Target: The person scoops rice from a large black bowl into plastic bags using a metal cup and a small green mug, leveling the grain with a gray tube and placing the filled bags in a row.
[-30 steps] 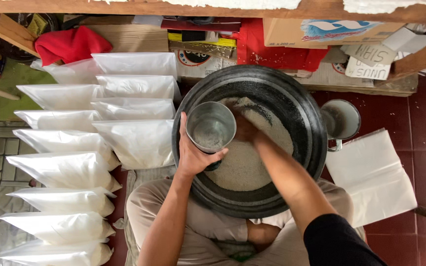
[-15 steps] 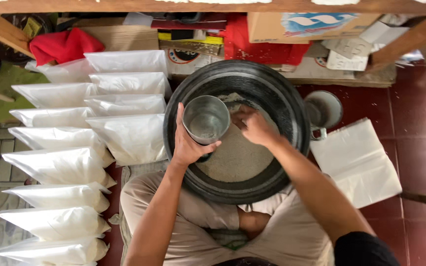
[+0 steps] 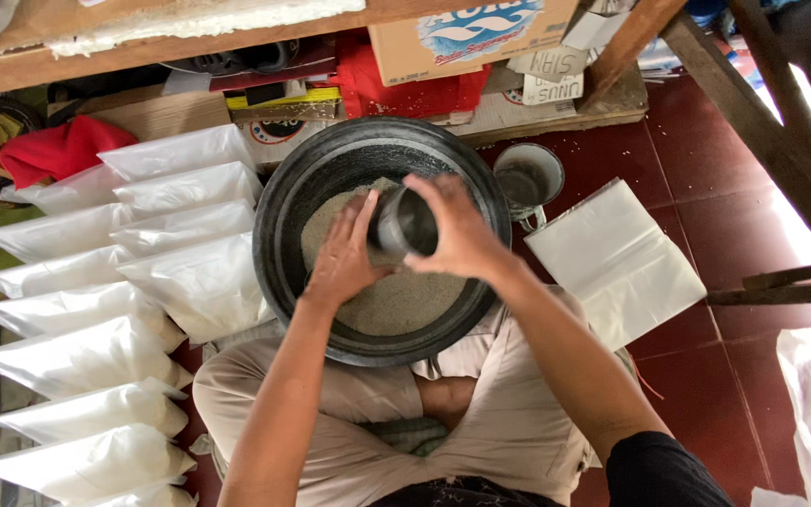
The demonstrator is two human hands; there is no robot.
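Note:
A metal can (image 3: 405, 225) is tilted on its side over a wide black basin (image 3: 285, 216) that holds pale grain (image 3: 396, 300). My right hand (image 3: 457, 230) grips the can from the right. My left hand (image 3: 344, 253) lies flat against the can's left side, fingers spread, resting on the grain. The basin sits on the floor in front of my crossed legs.
Several filled clear plastic bags (image 3: 133, 282) lie in rows to the left. A stack of flat empty bags (image 3: 617, 263) lies to the right on the red tile floor. A small metal mug (image 3: 529, 178) stands beside the basin. Cardboard boxes (image 3: 462, 33) and wooden table legs (image 3: 762, 122) stand behind.
The can was upright in my left hand. Now it is tipped over and my right hand has taken hold of it, while my left hand has flattened against its side.

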